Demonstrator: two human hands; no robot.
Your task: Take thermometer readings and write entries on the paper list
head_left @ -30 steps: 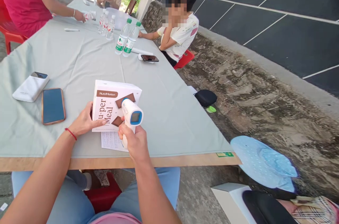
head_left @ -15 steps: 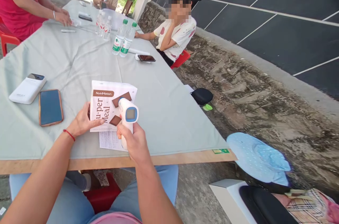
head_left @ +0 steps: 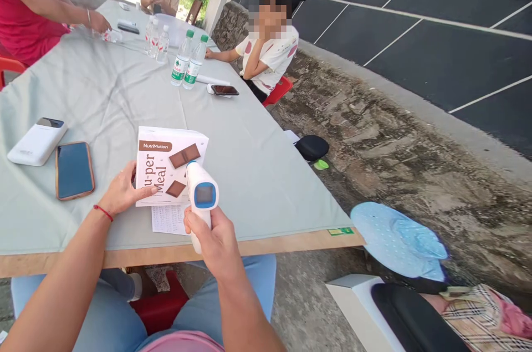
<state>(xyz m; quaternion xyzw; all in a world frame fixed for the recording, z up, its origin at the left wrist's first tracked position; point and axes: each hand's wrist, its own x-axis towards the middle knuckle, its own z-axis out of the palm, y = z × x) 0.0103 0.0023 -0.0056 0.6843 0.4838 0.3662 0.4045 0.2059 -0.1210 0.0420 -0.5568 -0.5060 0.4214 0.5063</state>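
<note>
My left hand (head_left: 127, 190) grips the left edge of a white and brown "NutriMotion" box (head_left: 152, 172), thumb across its front. The box stands upright on the cloth-covered table near its front edge. In my right hand (head_left: 216, 235) is a white infrared thermometer (head_left: 201, 183) with a blue-rimmed screen facing me; the screen looks blank grey. My fingers wrap round its handle, and its front end points toward the box, covering part of the printing. Under the box lies a printed sheet (head_left: 168, 220), partly hidden.
Left of the box are a phone (head_left: 75, 171) and a white power bank (head_left: 37, 141). Green-capped water bottles (head_left: 187, 64) stand further back, near another phone (head_left: 224, 90). Three people sit around the table (head_left: 257, 174). A light blue hat (head_left: 399, 241) hangs by the right corner.
The thermometer has come slightly back toward me and away from the box. My view has shifted a little to the right. The person in red has moved a hand at the far left.
</note>
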